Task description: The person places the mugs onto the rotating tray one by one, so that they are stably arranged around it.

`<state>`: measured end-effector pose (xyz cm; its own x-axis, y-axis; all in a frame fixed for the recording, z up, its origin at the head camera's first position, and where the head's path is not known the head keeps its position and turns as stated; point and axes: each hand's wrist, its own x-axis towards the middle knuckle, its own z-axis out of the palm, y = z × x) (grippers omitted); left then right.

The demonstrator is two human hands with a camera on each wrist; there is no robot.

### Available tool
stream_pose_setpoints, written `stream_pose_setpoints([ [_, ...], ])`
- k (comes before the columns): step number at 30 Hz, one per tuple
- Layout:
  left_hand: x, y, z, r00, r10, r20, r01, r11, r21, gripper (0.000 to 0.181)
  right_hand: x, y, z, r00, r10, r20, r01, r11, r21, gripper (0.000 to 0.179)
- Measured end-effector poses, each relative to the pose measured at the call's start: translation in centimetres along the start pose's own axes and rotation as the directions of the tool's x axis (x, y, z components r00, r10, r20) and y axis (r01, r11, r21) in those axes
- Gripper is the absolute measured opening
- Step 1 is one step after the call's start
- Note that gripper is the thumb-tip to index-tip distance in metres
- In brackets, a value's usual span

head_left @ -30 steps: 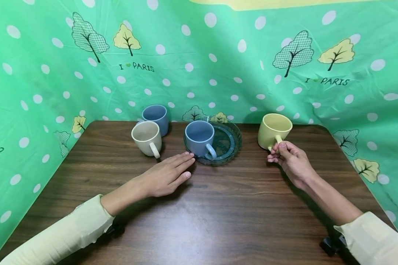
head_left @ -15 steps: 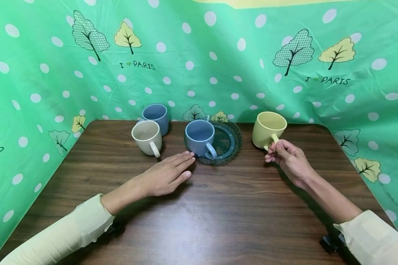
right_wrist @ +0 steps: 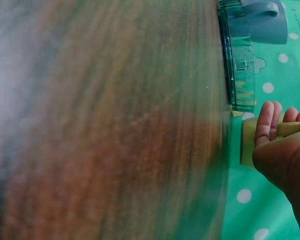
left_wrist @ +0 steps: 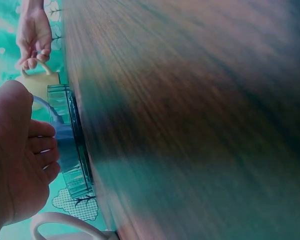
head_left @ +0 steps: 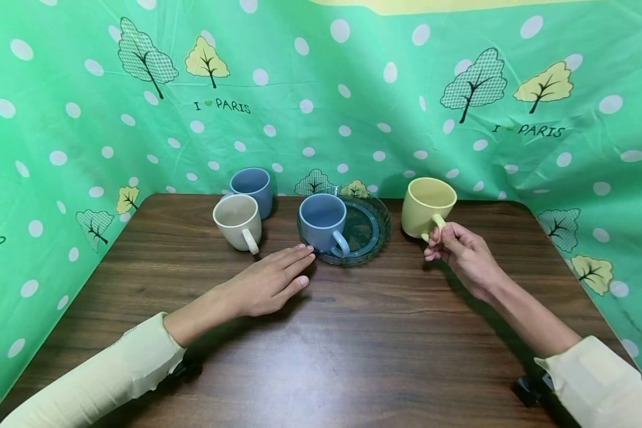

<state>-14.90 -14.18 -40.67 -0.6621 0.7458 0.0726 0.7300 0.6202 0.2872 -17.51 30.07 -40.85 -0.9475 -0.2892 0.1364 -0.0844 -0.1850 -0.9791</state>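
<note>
Beyond the dark wooden table (head_left: 364, 351), green spotted cloth (head_left: 353, 65) printed with trees. At 12 o'clock from table centre, a translucent plate (head_left: 365, 229), filled on its 9 o'clock side by a blue mug (head_left: 322, 224). At 10 to 11, a white mug (head_left: 238, 223), partly blocking a second blue mug (head_left: 259, 189). At 1 to 2, a yellow mug (head_left: 422, 211), clear of the tabletop beside the plate, pinched by its handle between right hand (head_left: 466, 258) thumb and fingers. At 10, left hand (head_left: 270, 282), straight-fingered, reaching to the plate's near rim; cannot tell whether touching.

A brown wood-grain table (head_left: 385, 333) bears a whitish mug (head_left: 235, 229), a blue mug (head_left: 263, 199) behind it and a see-through dish (head_left: 370, 232).
</note>
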Motion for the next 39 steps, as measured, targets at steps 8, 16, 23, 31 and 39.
stream_pose_setpoints([
  [8, 0.1, -0.1, 0.0, 1.000, -0.003, 0.003, 0.003, 1.000, -0.007, 0.060, 0.5, -0.6, 0.5, 1.000, -0.024, 0.005, 0.024, 0.999, -0.039, 0.029],
  [16, 0.1, -0.1, 0.0, 1.000, -0.004, 0.007, 0.004, 1.000, -0.007, 0.060, 0.8, -1.0, 0.7, 0.997, -0.053, 0.048, 0.056, 0.997, -0.055, 0.029],
  [23, 0.1, -0.1, 0.1, 1.000, -0.008, 0.006, 0.008, 1.000, 0.002, 0.059, 1.0, -1.4, 1.2, 0.995, -0.059, 0.079, 0.065, 0.996, -0.068, 0.030],
  [31, 0.2, -0.1, 0.2, 1.000, -0.003, -0.003, 0.003, 1.000, 0.012, 0.059, 1.2, -1.8, 1.7, 0.993, -0.057, 0.101, 0.066, 0.994, -0.088, 0.031],
  [39, 0.1, 0.0, 0.1, 1.000, -0.016, 0.004, 0.016, 1.000, 0.007, 0.060, 1.4, -1.8, 2.2, 0.990, -0.064, 0.124, 0.077, 0.992, -0.101, 0.032],
])
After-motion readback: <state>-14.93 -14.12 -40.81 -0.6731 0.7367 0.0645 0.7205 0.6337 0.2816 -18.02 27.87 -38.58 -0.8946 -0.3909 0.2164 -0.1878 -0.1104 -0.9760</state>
